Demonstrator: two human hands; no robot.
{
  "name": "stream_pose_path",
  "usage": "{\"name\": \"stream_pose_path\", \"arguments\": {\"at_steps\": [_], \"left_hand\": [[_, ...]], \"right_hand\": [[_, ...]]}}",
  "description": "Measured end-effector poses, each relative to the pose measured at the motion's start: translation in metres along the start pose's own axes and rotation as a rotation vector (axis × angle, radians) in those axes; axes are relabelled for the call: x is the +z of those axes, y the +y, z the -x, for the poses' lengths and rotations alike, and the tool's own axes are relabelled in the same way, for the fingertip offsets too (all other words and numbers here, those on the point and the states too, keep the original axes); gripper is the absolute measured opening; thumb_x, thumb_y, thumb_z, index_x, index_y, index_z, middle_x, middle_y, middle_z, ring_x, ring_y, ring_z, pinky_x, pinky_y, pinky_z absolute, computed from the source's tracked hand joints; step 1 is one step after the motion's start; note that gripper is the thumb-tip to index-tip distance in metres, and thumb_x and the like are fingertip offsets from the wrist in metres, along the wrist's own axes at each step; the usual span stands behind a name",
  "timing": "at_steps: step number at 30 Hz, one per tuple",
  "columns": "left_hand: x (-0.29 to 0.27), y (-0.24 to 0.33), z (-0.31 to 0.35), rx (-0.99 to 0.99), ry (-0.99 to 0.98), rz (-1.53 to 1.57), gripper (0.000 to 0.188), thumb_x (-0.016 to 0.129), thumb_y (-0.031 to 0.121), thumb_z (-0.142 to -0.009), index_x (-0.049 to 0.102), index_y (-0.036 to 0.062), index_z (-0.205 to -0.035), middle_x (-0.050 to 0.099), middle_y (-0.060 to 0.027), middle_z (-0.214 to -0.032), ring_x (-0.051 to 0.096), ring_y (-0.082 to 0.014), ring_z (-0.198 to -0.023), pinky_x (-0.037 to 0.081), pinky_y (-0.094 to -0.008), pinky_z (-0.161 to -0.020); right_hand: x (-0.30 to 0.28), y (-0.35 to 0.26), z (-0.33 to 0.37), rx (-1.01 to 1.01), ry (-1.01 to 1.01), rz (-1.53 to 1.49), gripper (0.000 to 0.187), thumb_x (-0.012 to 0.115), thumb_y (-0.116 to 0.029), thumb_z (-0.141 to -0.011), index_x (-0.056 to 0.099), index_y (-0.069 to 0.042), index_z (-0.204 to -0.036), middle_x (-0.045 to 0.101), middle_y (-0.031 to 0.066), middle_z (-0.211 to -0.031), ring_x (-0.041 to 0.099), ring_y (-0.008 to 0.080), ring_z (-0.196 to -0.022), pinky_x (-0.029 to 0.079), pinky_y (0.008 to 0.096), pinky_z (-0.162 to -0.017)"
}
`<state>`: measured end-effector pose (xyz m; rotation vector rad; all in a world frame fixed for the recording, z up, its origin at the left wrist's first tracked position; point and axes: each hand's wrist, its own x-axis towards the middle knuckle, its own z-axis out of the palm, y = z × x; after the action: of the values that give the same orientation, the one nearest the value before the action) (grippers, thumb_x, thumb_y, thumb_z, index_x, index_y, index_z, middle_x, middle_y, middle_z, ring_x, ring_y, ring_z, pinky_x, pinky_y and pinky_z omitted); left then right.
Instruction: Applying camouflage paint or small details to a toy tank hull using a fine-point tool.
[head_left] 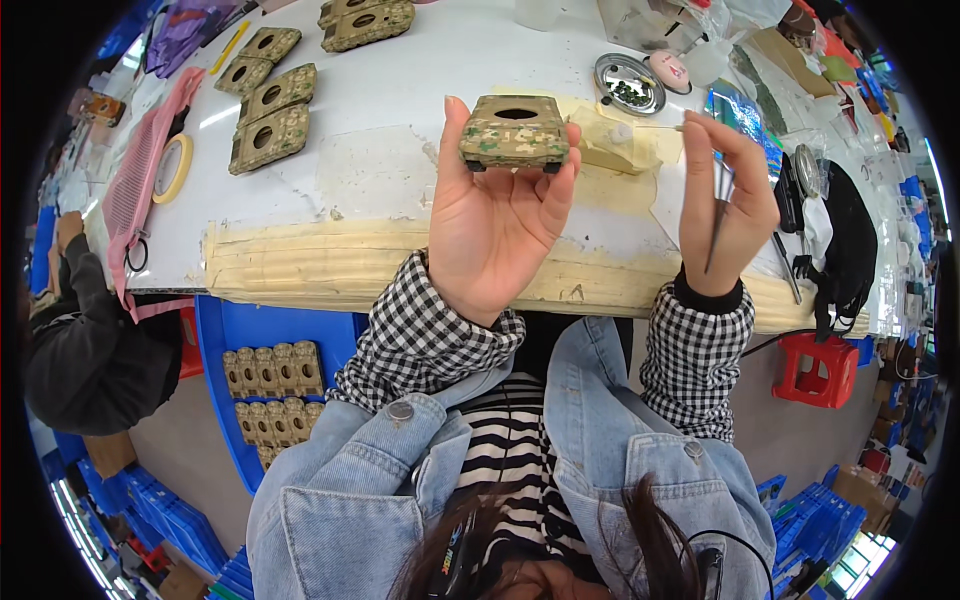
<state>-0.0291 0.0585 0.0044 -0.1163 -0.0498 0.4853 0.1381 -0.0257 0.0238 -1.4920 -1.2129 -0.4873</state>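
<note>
1. Head view, centre of the frame: the left hand (497, 235) grasps a camouflage model hull (515, 145) between thumb and fingers; its oval opening shows on top.
2. Head view, right: the right hand (735, 205) pinches a slim grey tool (717, 220); upper left, other hulls (293, 86) lie on the white table (390, 130).

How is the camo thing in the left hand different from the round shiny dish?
The camo piece is boxy and patterned; the dish is round and shiny. The camo piece is in the left hand; the dish rests on the table. The camo piece has a dark opening; the dish holds small dark bits. Both show green.
</note>
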Motion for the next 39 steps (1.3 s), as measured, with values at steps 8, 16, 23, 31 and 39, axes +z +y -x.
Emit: {"name": "stream_pose_path", "arguments": {"at_steps": [8, 16, 23, 31, 39], "left_hand": [[-0.004, -0.012, 0.008, -0.152, -0.125, 0.084, 0.063, 0.045, 0.052, -0.087, 0.045, -0.0007, -0.123, 0.045, -0.0197, -0.121, 0.052, -0.0259, -0.103, 0.05, -0.0308, -0.089], [-0.009, -0.022, 0.008, -0.268, -0.169, 0.086, 0.064, 0.041, 0.054, -0.088, 0.041, 0.0018, -0.126, 0.046, -0.02, -0.119, 0.053, -0.0254, -0.102, 0.051, -0.0306, -0.087], [-0.009, -0.023, 0.008, -0.277, -0.176, 0.1, 0.063, 0.041, 0.054, -0.088, 0.042, 0.0018, -0.125, 0.046, -0.0201, -0.119, 0.053, -0.0252, -0.102, 0.051, -0.0308, -0.087], [0.002, -0.027, 0.011, -0.211, -0.052, 0.026, 0.065, 0.038, 0.057, -0.088, 0.048, -0.0018, -0.115, 0.059, -0.0179, -0.105, 0.062, -0.0246, -0.091, 0.055, -0.0296, -0.079], [0.003, -0.028, 0.012, -0.211, -0.045, 0.032, 0.065, 0.039, 0.057, -0.087, 0.049, -0.0023, -0.114, 0.058, -0.0176, -0.104, 0.062, -0.0236, -0.091, 0.055, -0.0289, -0.079]], "right_hand": [[-0.012, -0.053, -0.012, 0.147, -0.025, -0.516, 0.012, 0.054, -0.009, -0.089, 0.057, 0.002, -0.092, 0.063, 0.0081, -0.084, 0.061, 0.0127, -0.077, 0.046, 0.0216, -0.072], [-0.013, -0.063, -0.011, 0.324, -0.281, -0.668, 0.021, 0.042, -0.018, -0.095, 0.048, 0.002, -0.097, 0.053, 0.0108, -0.09, 0.062, 0.0219, -0.078, 0.055, 0.0355, -0.071], [-0.013, -0.065, -0.011, 0.372, -0.292, -0.647, 0.02, 0.042, -0.017, -0.095, 0.048, 0.002, -0.094, 0.053, 0.0106, -0.088, 0.063, 0.0229, -0.078, 0.055, 0.0327, -0.069], [-0.013, -0.064, -0.011, 0.354, -0.315, -0.629, 0.019, 0.042, -0.015, -0.095, 0.049, 0.003, -0.093, 0.054, 0.0106, -0.087, 0.063, 0.0224, -0.078, 0.054, 0.0319, -0.069], [-0.013, -0.065, -0.01, 0.367, -0.318, -0.624, 0.019, 0.044, -0.015, -0.094, 0.05, 0.002, -0.093, 0.054, 0.0101, -0.087, 0.063, 0.022, -0.077, 0.054, 0.0308, -0.069]]}}
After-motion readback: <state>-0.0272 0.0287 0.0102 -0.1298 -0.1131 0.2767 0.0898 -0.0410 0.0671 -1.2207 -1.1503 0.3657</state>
